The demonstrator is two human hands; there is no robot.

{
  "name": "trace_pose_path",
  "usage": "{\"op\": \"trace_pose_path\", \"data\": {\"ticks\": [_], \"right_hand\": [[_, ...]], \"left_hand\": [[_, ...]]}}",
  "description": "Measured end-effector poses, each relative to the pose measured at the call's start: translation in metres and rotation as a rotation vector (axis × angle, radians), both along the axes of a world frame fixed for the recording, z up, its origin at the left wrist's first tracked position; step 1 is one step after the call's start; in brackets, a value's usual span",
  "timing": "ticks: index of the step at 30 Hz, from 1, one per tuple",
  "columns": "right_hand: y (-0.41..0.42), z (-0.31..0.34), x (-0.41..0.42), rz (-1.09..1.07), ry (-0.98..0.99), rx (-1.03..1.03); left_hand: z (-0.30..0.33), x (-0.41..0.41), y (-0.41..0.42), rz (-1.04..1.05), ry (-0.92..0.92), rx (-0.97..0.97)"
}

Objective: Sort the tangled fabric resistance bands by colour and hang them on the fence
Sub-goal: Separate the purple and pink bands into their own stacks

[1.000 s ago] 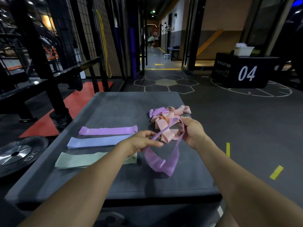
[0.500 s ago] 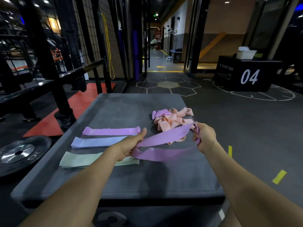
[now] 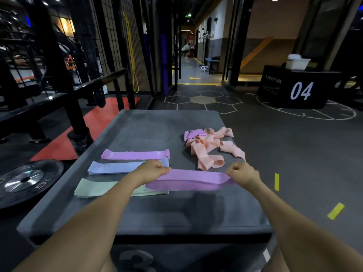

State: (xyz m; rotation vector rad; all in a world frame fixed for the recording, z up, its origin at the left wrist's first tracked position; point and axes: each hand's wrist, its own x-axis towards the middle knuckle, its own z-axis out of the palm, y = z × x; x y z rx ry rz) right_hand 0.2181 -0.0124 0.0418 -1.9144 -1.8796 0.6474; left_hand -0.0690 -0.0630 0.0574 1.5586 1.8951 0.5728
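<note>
A purple band [image 3: 191, 179] is stretched flat just above the grey box top [image 3: 149, 130]. My left hand [image 3: 152, 170] pinches its left end and my right hand [image 3: 242, 174] pinches its right end. Behind it lies a tangled pile of peach bands [image 3: 208, 149] with a purple one [image 3: 193, 133] at its far left corner. Three flat bands lie in a column on the left: purple [image 3: 135, 154], blue [image 3: 115, 167], green [image 3: 94, 188]. The black wire fence [image 3: 117, 46] stands at the back left.
A yellow cord [image 3: 132, 55] hangs on the fence. A black weight plate [image 3: 25, 181] lies on the floor at the left, beside a black rack [image 3: 55, 79]. A black box marked 04 [image 3: 296, 89] stands at the back right. Grey floor with yellow marks runs along the right.
The purple band, first hanging as a loop from both hands beside the pile, has been pulled straight and flat. My hands moved apart and toward me, clear of the peach tangle.
</note>
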Motion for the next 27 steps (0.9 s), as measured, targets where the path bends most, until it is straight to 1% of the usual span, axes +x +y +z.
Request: {"op": "trace_pose_path", "data": {"ticks": [2,3,4,6,9,13,17,21,24,27], "right_hand": [[-0.002,-0.002,-0.001,0.022,-0.231,0.046],[-0.002,-0.003,-0.001,0.033,-0.292,0.07],[-0.003,-0.004,-0.001,0.037,-0.323,0.089],[-0.001,-0.007,0.0,0.037,-0.335,0.113],[0.001,-0.012,0.004,0.047,-0.328,0.115],[0.004,-0.023,0.014,0.036,-0.323,0.047],[0.004,-0.036,0.026,0.04,-0.335,-0.038],[0.002,-0.045,0.036,0.037,-0.286,-0.072],[-0.001,-0.051,0.041,0.101,-0.225,-0.079],[-0.002,-0.053,0.043,0.153,-0.207,-0.069]], "left_hand": [[-0.003,-0.002,-0.001,-0.051,0.192,0.007],[-0.004,-0.002,-0.002,-0.078,0.282,0.001],[-0.005,-0.003,-0.002,-0.099,0.341,-0.002],[-0.006,-0.002,-0.002,-0.126,0.383,0.0],[-0.007,0.0,-0.002,-0.154,0.362,0.018],[-0.012,0.005,-0.002,-0.177,0.236,0.02],[-0.023,0.016,-0.003,-0.228,0.144,-0.062],[-0.045,0.025,-0.002,-0.286,0.203,-0.176],[-0.06,0.032,-0.001,-0.29,0.253,-0.164],[-0.067,0.036,0.001,-0.227,0.228,-0.11]]}}
